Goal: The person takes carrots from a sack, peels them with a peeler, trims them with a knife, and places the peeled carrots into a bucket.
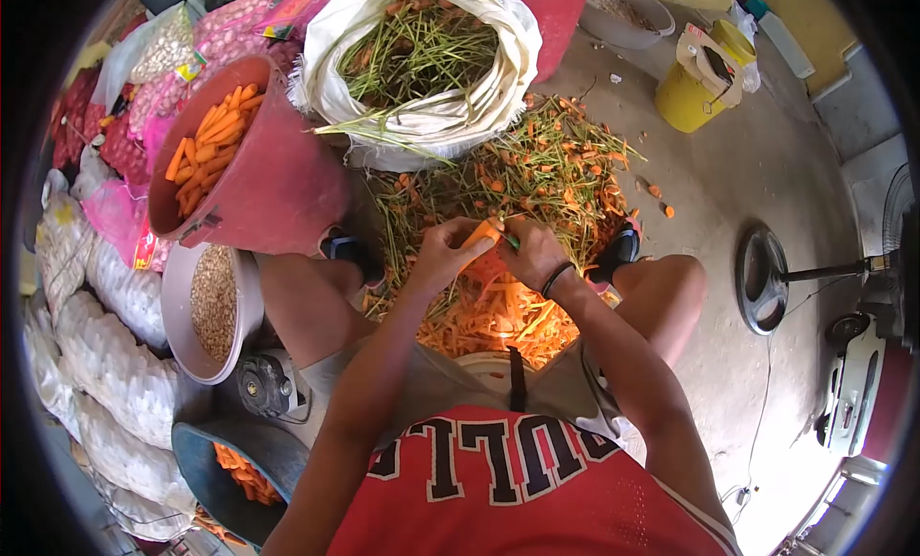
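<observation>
In front of my knees, my left hand is closed around an orange carrot, which tilts upward to the right. My right hand meets it at the upper end, fingers wrapped round a small green-handled tool; its blade is too small to make out. Below both hands, between my legs, lies a bright heap of carrot peelings. Beyond the hands, carrot tops and green stems cover the floor.
A white sack of stems stands ahead. At left are a red tub of carrots, a pale basin and a blue-green bucket with carrots. A yellow bucket and a fan base stand at right.
</observation>
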Motion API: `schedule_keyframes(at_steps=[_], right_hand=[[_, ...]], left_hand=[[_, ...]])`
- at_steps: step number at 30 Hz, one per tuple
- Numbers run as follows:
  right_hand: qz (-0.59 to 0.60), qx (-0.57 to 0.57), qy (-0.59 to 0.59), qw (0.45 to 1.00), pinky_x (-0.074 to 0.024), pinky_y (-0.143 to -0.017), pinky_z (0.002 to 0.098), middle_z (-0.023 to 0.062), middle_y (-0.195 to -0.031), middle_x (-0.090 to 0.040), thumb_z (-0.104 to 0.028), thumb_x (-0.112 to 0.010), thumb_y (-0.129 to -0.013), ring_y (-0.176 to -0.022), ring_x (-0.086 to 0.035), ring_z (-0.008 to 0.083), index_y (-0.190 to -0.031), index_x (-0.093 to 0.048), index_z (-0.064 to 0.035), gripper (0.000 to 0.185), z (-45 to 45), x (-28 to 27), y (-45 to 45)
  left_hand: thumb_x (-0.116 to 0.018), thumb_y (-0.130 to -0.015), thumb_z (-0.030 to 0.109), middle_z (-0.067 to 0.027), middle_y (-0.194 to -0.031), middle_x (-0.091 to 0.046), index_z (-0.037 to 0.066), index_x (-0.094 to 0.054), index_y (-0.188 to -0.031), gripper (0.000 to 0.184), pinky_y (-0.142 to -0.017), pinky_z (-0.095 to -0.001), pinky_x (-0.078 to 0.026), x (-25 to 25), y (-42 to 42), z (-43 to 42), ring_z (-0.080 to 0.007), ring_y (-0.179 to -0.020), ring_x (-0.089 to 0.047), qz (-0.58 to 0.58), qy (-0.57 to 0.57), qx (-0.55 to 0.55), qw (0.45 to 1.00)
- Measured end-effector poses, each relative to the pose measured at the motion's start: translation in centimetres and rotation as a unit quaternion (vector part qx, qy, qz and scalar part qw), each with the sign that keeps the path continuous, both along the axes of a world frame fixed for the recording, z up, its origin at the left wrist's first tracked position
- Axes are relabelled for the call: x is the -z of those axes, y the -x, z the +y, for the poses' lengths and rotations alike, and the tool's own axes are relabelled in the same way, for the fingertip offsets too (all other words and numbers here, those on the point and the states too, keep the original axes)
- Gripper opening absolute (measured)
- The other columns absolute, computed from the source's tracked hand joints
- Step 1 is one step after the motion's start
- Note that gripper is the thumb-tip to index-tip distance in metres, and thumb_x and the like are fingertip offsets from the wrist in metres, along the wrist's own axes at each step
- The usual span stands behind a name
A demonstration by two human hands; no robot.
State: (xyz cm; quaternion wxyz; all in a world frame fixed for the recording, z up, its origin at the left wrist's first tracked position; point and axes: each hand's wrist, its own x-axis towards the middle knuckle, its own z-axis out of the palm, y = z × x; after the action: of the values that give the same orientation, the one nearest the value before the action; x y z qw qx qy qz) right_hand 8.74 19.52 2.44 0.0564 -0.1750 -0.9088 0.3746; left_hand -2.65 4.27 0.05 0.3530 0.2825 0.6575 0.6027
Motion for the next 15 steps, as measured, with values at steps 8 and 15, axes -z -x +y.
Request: schedule_keyframes(at_steps=[8,15], right_hand=[[-0.057,0.002,0.003,0.998,-0.0520,-0.073,0.0466,0.0231,-0.085,-0.065,-0.018,-0.062,-0.084,-0.080,-0.063,0.0411,-0.095,-0.063,0.0026,0.024,0.9,4.2,0.8],[-0.467,-0.176,-0.102,0.860,-0.0503,-0.059,0.0414,0.0148,-0.062,-0.059,-0.025,-0.054,-0.091,-0.054,-0.055,0.0252,-0.074,-0.062,0.0026,0.034,5.0,11.7,1.4]], left_hand=[[-0.075,-0.081,0.019,-0.0050,-0.093,-0.067,-0.002,-0.066,-0.107,0.034,-0.074,-0.0266,-0.049,0.4,-0.4,-0.7,-0.0102,-0.083,-0.061,0.056,0.031,-0.002,0.998],[-0.076,-0.082,0.026,-0.0076,-0.098,-0.070,0.000,-0.066,-0.115,0.044,-0.076,-0.0293,-0.050,1.3,0.5,-1.5,-0.0123,-0.085,-0.064,-0.038,0.006,0.020,0.999]])
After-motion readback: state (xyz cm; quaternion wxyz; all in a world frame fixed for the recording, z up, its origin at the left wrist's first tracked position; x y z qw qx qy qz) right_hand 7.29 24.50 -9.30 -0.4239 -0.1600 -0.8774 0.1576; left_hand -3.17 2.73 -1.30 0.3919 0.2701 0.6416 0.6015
